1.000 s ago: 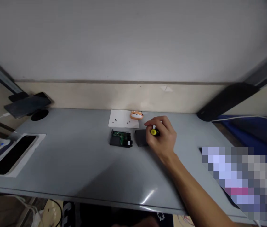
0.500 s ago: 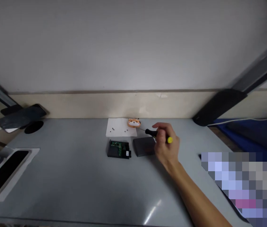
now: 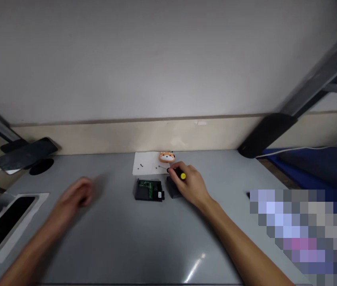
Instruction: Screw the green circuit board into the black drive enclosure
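Note:
My right hand (image 3: 190, 182) is closed around a screwdriver (image 3: 183, 175) with a black handle and yellow end cap. Its thin shaft points left over a white paper sheet (image 3: 146, 159), close to the small dark screws (image 3: 141, 165) lying there. Beneath that hand a dark grey cover (image 3: 173, 188) is partly hidden. To its left lies an open black device casing (image 3: 150, 190) with a green circuit board showing. My left hand (image 3: 77, 194) hovers over the table on the left, smeared by motion, its fingers curled but their grip unclear.
An orange-and-white animal-faced case (image 3: 167, 157) sits on the paper's right part. At the left stand a phone on a stand (image 3: 27, 154) and a black-screened phone (image 3: 6, 228) on white paper. A black upright object (image 3: 266, 135) leans at the back right; a pixelated area covers the right side.
My left hand has come into view from the lower left. My right hand has moved left with the screwdriver, bringing its tip over the paper near the screws.

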`<act>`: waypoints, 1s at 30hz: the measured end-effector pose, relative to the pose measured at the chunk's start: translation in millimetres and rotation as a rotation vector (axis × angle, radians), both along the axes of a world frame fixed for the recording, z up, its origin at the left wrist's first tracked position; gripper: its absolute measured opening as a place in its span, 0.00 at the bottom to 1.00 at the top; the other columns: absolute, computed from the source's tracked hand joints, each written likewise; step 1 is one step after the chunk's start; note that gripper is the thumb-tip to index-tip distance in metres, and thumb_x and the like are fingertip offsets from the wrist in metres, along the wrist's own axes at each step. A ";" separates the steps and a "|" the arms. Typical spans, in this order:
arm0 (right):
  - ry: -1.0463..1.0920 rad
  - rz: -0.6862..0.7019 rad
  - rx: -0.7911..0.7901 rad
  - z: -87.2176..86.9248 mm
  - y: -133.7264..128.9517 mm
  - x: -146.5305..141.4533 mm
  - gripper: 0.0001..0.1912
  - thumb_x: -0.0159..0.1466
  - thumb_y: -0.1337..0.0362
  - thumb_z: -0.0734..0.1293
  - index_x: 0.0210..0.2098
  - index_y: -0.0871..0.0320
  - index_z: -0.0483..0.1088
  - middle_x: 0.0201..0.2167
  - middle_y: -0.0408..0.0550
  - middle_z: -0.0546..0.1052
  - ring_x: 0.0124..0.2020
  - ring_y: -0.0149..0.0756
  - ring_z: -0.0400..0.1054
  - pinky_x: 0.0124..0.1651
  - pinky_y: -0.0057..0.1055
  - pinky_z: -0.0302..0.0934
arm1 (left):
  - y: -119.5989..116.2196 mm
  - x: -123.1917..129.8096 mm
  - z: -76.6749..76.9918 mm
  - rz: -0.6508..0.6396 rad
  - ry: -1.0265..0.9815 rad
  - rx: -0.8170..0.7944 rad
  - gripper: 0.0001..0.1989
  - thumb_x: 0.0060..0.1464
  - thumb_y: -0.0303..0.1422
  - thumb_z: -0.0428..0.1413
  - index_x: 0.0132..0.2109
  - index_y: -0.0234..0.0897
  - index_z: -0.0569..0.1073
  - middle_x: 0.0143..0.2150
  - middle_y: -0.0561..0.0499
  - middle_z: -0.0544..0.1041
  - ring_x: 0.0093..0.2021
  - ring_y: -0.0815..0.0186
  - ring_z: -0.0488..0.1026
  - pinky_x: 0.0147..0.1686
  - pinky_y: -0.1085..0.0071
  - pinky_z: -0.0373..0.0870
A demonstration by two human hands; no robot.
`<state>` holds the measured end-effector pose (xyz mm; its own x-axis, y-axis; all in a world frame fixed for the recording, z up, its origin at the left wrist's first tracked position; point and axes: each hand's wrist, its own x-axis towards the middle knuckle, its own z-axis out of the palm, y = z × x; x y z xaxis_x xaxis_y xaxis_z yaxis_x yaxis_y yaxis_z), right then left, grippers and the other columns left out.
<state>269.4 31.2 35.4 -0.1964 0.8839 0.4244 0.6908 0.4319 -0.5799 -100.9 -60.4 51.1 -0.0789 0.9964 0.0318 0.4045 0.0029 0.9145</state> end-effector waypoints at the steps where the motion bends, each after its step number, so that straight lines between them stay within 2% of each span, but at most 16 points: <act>1: -0.006 0.001 -0.005 -0.5 0.0 -0.6 0.14 0.72 0.50 0.61 0.44 0.52 0.73 0.40 0.46 0.82 0.37 0.42 0.72 0.43 0.37 0.62 | 18.6 8.8 -8.3 -0.028 -0.003 -0.009 0.17 0.69 0.48 0.49 0.47 0.41 0.75 0.26 0.56 0.67 0.25 0.68 0.65 0.25 0.73 0.65; 2: -0.009 0.004 -0.010 -1.0 0.1 -1.1 0.14 0.72 0.50 0.61 0.44 0.52 0.73 0.41 0.46 0.82 0.37 0.42 0.72 0.43 0.38 0.62 | 35.2 20.5 -15.8 -0.067 -0.001 -0.015 0.17 0.69 0.48 0.49 0.47 0.41 0.74 0.22 0.58 0.61 0.22 0.69 0.60 0.23 0.74 0.59; 4: -0.011 0.015 -0.014 -2.0 0.5 -1.8 0.14 0.72 0.51 0.62 0.44 0.52 0.72 0.42 0.46 0.82 0.39 0.43 0.73 0.45 0.38 0.62 | 61.0 48.1 -27.5 -0.171 0.044 -0.003 0.18 0.70 0.47 0.46 0.51 0.42 0.74 0.22 0.59 0.58 0.22 0.69 0.57 0.23 0.73 0.56; 7: -0.017 0.022 0.004 -2.5 1.3 -1.6 0.13 0.72 0.52 0.62 0.45 0.52 0.73 0.42 0.46 0.82 0.38 0.42 0.72 0.45 0.38 0.61 | 83.0 82.9 -38.5 -0.215 0.187 0.160 0.16 0.70 0.43 0.46 0.50 0.40 0.75 0.29 0.55 0.68 0.27 0.68 0.64 0.28 0.71 0.62; 9: -0.015 0.011 0.024 -1.1 1.2 -0.6 0.13 0.72 0.53 0.62 0.44 0.53 0.73 0.42 0.46 0.82 0.37 0.41 0.72 0.44 0.38 0.61 | 88.5 94.7 -43.5 -0.240 0.242 0.236 0.14 0.71 0.39 0.46 0.50 0.40 0.74 0.36 0.52 0.73 0.34 0.65 0.70 0.35 0.69 0.68; 11: 0.026 -0.014 0.050 2.0 0.1 1.0 0.12 0.72 0.54 0.62 0.43 0.53 0.74 0.40 0.47 0.82 0.36 0.40 0.71 0.44 0.37 0.61 | 87.9 98.2 -47.0 -0.298 0.308 0.343 0.12 0.71 0.36 0.47 0.52 0.40 0.73 0.44 0.48 0.76 0.44 0.62 0.73 0.46 0.64 0.71; 13: 0.121 -0.055 0.061 6.5 -2.3 2.7 0.13 0.72 0.54 0.63 0.40 0.54 0.74 0.37 0.46 0.81 0.35 0.39 0.71 0.43 0.36 0.61 | 83.1 97.2 -48.2 -0.374 0.385 0.426 0.12 0.69 0.34 0.49 0.55 0.41 0.72 0.51 0.46 0.75 0.53 0.59 0.72 0.55 0.60 0.70; 17: 0.353 -0.107 -0.012 15.5 -8.5 4.5 0.18 0.72 0.52 0.61 0.33 0.56 0.73 0.23 0.42 0.73 0.26 0.34 0.66 0.32 0.31 0.58 | 72.2 95.9 -44.0 -0.493 0.509 0.447 0.21 0.66 0.34 0.55 0.65 0.44 0.67 0.64 0.45 0.70 0.65 0.55 0.65 0.65 0.55 0.64; 20: 0.419 -0.098 -0.051 18.2 -11.6 3.9 0.22 0.72 0.51 0.61 0.27 0.56 0.71 0.19 0.40 0.68 0.22 0.31 0.63 0.27 0.30 0.55 | 68.9 100.9 -40.2 -0.561 0.591 0.396 0.32 0.62 0.37 0.61 0.70 0.45 0.61 0.68 0.46 0.68 0.67 0.53 0.63 0.67 0.53 0.62; 23: 0.433 -0.101 -0.047 17.3 -12.4 2.9 0.23 0.71 0.52 0.60 0.25 0.56 0.70 0.19 0.40 0.67 0.22 0.31 0.61 0.27 0.30 0.55 | 69.0 110.3 -39.1 -0.574 0.623 0.383 0.37 0.59 0.40 0.64 0.71 0.44 0.60 0.69 0.46 0.68 0.67 0.52 0.64 0.67 0.51 0.62; 30: 0.463 -0.179 -0.028 14.9 -12.3 3.1 0.22 0.71 0.53 0.61 0.23 0.56 0.69 0.18 0.40 0.66 0.21 0.30 0.61 0.25 0.29 0.54 | 68.5 125.6 -41.7 -0.585 0.578 0.362 0.30 0.62 0.39 0.62 0.68 0.48 0.64 0.66 0.49 0.72 0.64 0.55 0.69 0.67 0.52 0.62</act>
<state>272.5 18.9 50.3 0.1627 0.8990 0.4065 0.4194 0.3099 -0.8533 24.6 8.1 9.4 0.5639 0.7934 0.2291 0.6482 -0.5971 0.4726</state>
